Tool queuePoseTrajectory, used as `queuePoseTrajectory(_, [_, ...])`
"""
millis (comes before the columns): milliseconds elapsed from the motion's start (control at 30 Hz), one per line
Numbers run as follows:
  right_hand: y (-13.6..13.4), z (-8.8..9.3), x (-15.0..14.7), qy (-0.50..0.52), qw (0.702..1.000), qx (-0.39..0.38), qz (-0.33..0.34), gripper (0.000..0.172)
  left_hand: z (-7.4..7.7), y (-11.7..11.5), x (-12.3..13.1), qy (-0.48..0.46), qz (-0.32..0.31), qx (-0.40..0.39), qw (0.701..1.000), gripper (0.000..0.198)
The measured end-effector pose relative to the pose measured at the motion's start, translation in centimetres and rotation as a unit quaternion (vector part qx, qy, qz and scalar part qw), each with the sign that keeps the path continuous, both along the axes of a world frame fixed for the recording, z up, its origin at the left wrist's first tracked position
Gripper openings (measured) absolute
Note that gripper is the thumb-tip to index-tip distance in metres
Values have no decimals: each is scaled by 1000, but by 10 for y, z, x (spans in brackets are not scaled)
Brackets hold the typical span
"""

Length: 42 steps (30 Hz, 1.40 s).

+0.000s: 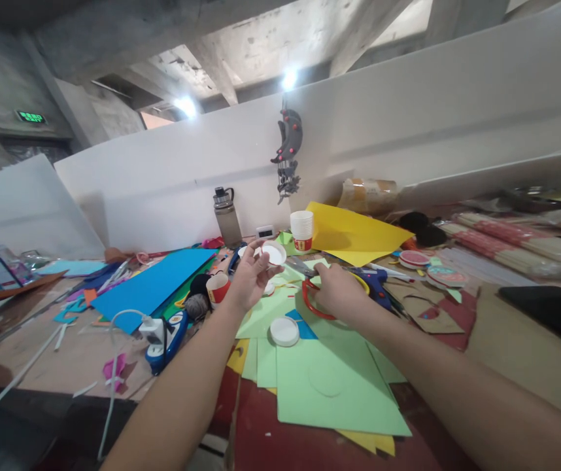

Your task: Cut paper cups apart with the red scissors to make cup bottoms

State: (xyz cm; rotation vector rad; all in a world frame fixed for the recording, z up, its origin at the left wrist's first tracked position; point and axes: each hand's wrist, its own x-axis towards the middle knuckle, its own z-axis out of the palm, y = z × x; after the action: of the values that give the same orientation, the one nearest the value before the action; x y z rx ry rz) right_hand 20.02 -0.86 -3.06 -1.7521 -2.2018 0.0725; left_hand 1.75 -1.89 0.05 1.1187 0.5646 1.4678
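My left hand (252, 278) is closed on a shallow white round piece (274, 252), which looks like the cut-off bottom of a paper cup, tilted with its hollow side toward me. My right hand (338, 289) grips scissors with red handles (312, 305); their blades (300, 266) point left toward the white piece, apart from it. Below my hands, a similar white round piece (284, 331) lies on light green paper sheets (339, 392), beside a small blue paper piece (302, 324). A faint circle is marked on the top green sheet.
Stacked paper cups (302, 229), a bottle (227, 219) and yellow paper (356, 232) stand or lie at the back. To the left are a red-and-white cup (218, 289), blue paper (157, 288) and a power strip (167, 343) with a cable. A blue glue gun (377, 282) lies right.
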Motion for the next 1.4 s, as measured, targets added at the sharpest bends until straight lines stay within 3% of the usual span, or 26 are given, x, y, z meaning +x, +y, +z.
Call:
queuePoseTrajectory(200, [1,4,2,-64,997,-37,29,29,3,4,-5,-86,4,-163,983,39])
queuePoseTrajectory(400, [-12,17,1,-77,996,3,36,38,2,6,-2,-122,7,-176,977,39])
queuePoseTrajectory(500, [-24,24,-6,20,989,45,137,35,0,9,-1,-143,3,-172,975,38])
queuePoseTrajectory(600, [-39,24,-12,109,954,2,278,38,-4,11,-3,-146,4,-158,977,34])
queuePoseTrajectory(700, [-52,17,-15,95,931,-53,349,42,-7,12,-4,-139,22,-133,981,25])
queuePoseTrajectory(767, [-57,12,-15,85,925,-70,365,34,-8,12,-4,-132,30,-122,983,20])
queuePoseTrajectory(900, [-50,13,-14,131,920,-64,364,20,-8,10,-2,-118,20,-105,987,16])
queuePoseTrajectory(1000, [-37,24,-12,261,918,-22,297,37,-9,9,-1,-78,-7,-75,994,27])
queuePoseTrajectory(1067, [-29,30,-11,378,893,-12,245,48,-10,7,1,-45,-26,-51,997,41])
queuePoseTrajectory(1167, [-21,34,-8,495,841,-46,211,49,-9,3,3,-9,-33,-37,999,59])
queuePoseTrajectory(1267, [-18,33,-6,539,816,-45,203,49,-8,0,5,34,-33,-31,998,62])
queuePoseTrajectory(1400, [-15,33,-4,522,831,-13,194,49,-8,-3,8,84,-50,-17,995,60])
